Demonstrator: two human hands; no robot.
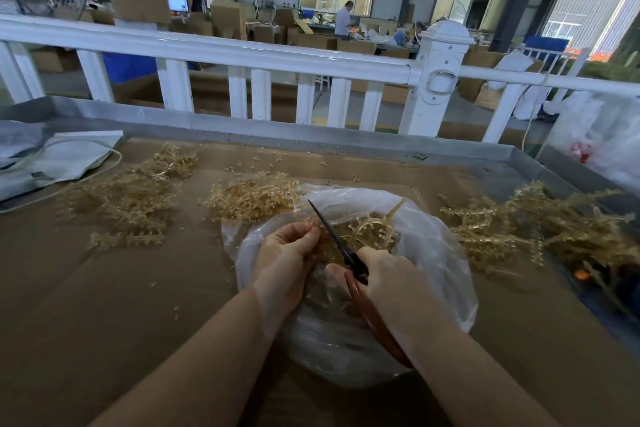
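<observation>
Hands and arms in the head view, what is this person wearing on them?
The left hand and right hand each seem to wear a thin, clear disposable plastic glove with a loose cuff ending at the wrist. Both forearms are bare: no sleeves, watch or bracelet show.

The single wide-angle view sits at the person's head and faces forward and steeply down, over both forearms, onto the brown cardboard-covered worktop (104, 288). The left hand (284, 263) and right hand (388, 274) lie close beneath the lens, at lower centre. The worktop's grey metal far rim (242, 126) crosses mid-frame. Beyond it, a white slatted railing (242, 52), bowed by the lens, and a workshop hall fill the top.
</observation>
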